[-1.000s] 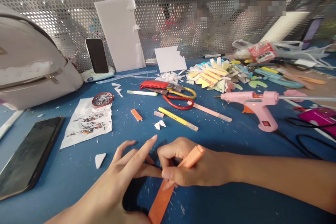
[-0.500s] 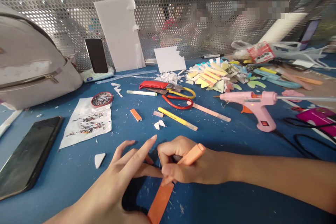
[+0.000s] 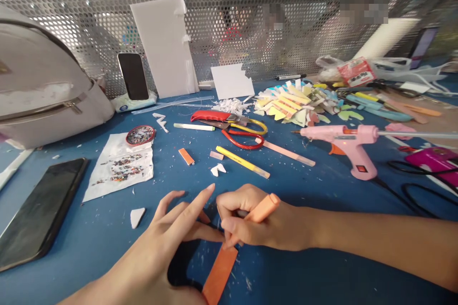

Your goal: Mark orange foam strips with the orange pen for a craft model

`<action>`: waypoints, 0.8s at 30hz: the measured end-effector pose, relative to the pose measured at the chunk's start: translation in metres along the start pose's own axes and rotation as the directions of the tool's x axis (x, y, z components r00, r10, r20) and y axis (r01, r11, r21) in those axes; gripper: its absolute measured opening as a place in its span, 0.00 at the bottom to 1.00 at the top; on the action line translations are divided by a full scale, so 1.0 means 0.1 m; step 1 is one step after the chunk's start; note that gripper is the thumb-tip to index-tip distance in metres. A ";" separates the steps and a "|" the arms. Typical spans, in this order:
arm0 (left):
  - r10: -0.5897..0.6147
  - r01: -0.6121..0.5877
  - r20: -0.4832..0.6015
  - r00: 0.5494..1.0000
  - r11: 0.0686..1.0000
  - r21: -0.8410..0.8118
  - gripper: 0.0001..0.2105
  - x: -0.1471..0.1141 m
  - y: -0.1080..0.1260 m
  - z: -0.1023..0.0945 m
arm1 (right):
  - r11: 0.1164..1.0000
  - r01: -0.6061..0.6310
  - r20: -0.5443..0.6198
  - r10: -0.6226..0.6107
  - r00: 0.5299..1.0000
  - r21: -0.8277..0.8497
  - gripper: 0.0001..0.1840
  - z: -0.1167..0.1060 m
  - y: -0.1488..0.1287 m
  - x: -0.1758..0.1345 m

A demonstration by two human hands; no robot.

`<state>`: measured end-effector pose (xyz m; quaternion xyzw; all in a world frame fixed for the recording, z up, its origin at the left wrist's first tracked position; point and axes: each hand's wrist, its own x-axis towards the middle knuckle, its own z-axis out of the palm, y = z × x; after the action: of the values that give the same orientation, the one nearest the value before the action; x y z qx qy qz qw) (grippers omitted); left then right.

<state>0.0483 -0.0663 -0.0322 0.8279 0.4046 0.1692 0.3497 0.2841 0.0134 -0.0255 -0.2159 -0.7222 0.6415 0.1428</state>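
My right hand [image 3: 254,221] grips an orange marker [image 3: 264,208], its fingers wrapped round the barrel. The tip points down at the upper end of a flat orange strip [image 3: 220,274] on the table; my fingers hide the exact contact. My left hand [image 3: 168,243] arches over the strip's left side with fingers spread. One fingertip rests by the strip's top end and the thumb lies at its lower end, holding it in place. Ahead lie a small orange piece [image 3: 186,156], a yellow marker [image 3: 242,162] and a notched white scrap [image 3: 218,169].
Red-and-yellow-handled scissors [image 3: 243,140] lie mid-table. To the right is a pink glue gun [image 3: 358,147] with its cable. A pile of paper scraps [image 3: 293,100] sits behind. On the left are a phone [image 3: 43,209], beads on white paper [image 3: 125,167] and a backpack [image 3: 46,81].
My right hand has shifted very slightly right with the marker at the strip's upper end. My left hand and the strip stay nearly still.
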 end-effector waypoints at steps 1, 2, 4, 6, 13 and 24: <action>-0.004 0.004 0.002 1.000 1.000 -0.001 0.66 0.00 -0.01 0.00 | 0.999 0.014 -0.003 -0.014 1.000 -0.038 0.21 0.00 0.00 0.00; -0.008 0.008 0.001 1.000 1.000 -0.007 0.66 0.00 -0.01 0.00 | 0.996 0.035 -0.003 -0.036 0.999 -0.079 0.21 0.00 0.01 0.00; -0.011 0.011 -0.004 1.000 1.000 -0.019 0.66 0.00 0.00 0.00 | 0.990 0.081 0.003 -0.081 0.997 -0.118 0.22 0.00 0.03 0.00; -0.014 0.014 -0.007 1.000 1.000 -0.026 0.66 -0.01 0.01 0.00 | 0.988 0.122 0.008 -0.122 0.992 -0.097 0.23 0.00 0.04 0.00; -0.016 0.016 0.005 1.000 0.999 -0.051 0.65 -0.01 0.03 0.01 | 0.998 0.042 -0.006 -0.042 0.999 0.036 0.24 0.00 0.04 -0.01; -0.027 0.027 -0.018 0.999 0.999 -0.038 0.67 0.00 0.05 0.01 | 0.999 0.036 -0.016 -0.037 0.999 -0.013 0.25 0.00 0.04 -0.01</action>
<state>0.0514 -0.0685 -0.0295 0.8140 0.4157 0.1797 0.3638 0.2859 0.0131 -0.0295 -0.2088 -0.7290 0.6322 0.1590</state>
